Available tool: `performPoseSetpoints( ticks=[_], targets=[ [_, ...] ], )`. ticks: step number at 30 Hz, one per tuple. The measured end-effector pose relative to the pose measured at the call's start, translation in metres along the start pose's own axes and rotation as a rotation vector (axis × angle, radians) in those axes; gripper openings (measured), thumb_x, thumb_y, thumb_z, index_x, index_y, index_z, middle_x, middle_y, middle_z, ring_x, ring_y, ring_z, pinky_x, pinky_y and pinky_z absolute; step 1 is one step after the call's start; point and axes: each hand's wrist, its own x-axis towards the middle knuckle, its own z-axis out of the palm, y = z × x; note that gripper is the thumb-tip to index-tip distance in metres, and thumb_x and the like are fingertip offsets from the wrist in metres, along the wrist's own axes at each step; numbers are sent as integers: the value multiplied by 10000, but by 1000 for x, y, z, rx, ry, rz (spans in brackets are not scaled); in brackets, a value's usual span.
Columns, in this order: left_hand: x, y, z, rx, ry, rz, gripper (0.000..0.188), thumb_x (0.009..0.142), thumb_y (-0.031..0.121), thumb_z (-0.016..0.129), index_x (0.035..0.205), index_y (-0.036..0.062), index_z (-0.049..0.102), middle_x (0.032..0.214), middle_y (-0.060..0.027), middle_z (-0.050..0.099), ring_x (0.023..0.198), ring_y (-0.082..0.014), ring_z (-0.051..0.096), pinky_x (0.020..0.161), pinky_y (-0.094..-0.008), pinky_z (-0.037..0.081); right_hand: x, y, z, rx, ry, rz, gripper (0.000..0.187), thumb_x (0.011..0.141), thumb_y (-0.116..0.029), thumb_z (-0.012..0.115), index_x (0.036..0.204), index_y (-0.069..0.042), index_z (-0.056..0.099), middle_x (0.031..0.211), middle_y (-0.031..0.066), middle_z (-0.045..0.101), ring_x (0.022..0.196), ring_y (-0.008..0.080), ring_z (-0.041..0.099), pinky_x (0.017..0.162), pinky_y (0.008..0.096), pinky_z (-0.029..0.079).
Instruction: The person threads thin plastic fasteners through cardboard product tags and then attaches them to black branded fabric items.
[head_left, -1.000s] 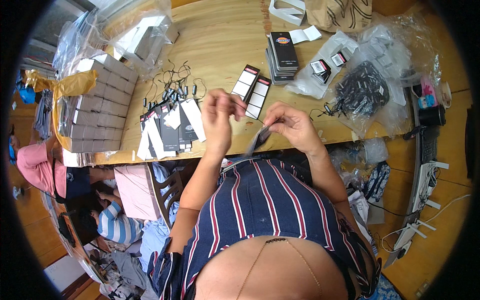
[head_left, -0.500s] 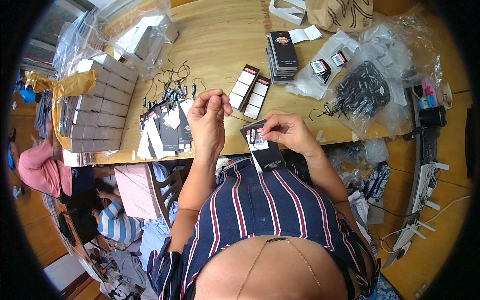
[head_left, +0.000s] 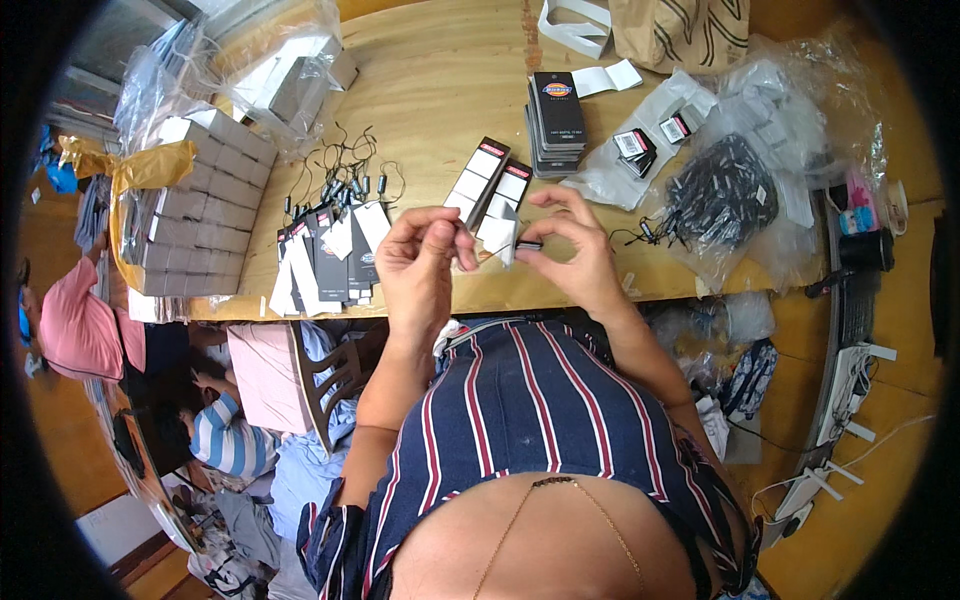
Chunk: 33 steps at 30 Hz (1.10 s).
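Observation:
My left hand (head_left: 420,262) pinches one end of a thin black string, and my right hand (head_left: 580,250) grips a white-and-black hang tag (head_left: 505,236) with a small black fastener at its edge. Both hands hover close together over the front edge of the wooden table (head_left: 440,80). Just behind them lie two long black-and-white tags (head_left: 490,182). A pile of strung tags (head_left: 330,255) sits to the left of my left hand.
A stack of black cards (head_left: 556,120) stands behind the hands. A clear bag of black strings (head_left: 720,195) lies at right, stacked grey boxes (head_left: 195,215) at left. Other people (head_left: 75,325) sit low at left. Power strips (head_left: 835,400) lie at right.
Both hands have come together again in front of me. The right hand lifted the tag from chest level up toward the left hand's fingers.

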Motion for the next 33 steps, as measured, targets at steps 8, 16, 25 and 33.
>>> performPoseSetpoints(
  ticks=[8,16,25,33],
  targets=[
    [8,-18,9,117,5,22,153,779,139,569,834,-2,544,827,-96,549,709,-163,513,678,-278,418,2,-14,-40,191,-57,166,78,728,-27,587,775,34,572,701,72,569,600,135,542,545,223,421],
    [2,-25,35,320,-66,-52,101,701,-25,582,798,-44,565,669,-100,564,606,-145,532,566,-234,426,-1,-11,-54,333,-63,236,93,753,-9,564,839,23,576,718,31,574,585,71,519,537,187,423],
    [3,-22,37,596,-242,-6,110,720,-64,562,822,-47,599,785,-86,571,718,-122,539,652,-219,435,6,-19,-50,286,-65,182,89,764,-15,543,834,24,582,692,48,568,558,80,506,526,193,407],
    [4,-10,19,548,-245,-39,151,727,-54,567,875,-44,539,754,-72,559,708,-113,549,665,-226,443,9,-30,-29,197,-71,140,88,745,6,547,824,17,584,676,60,560,546,99,512,513,205,409]
  ],
)
